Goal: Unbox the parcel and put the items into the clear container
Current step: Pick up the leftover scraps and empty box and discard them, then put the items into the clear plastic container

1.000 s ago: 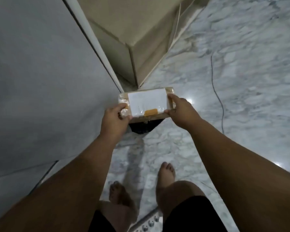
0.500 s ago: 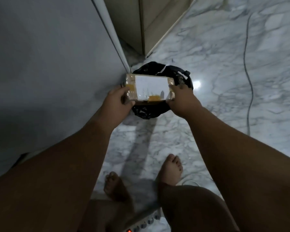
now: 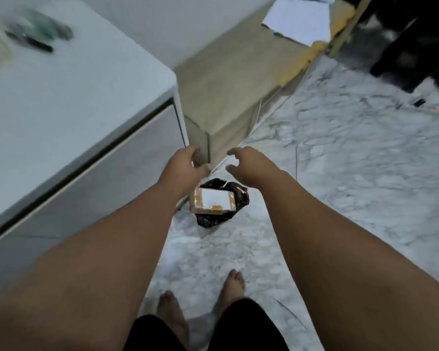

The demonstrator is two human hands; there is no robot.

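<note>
On black bag [image 3: 214, 219] by cabinet edge: parcel [image 3: 213, 201]; left hand [image 3: 185, 168], right hand [image 3: 251, 165] above, fingers spread, empty.

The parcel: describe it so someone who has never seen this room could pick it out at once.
Start at the white cabinet on the left and follow its front corner down to the marble floor. There, below both empty hands, a crumpled black plastic bag lies, and the parcel rests on top of it. It is the small brown box wrapped in shiny tape, with a white label covering its top face.
</note>
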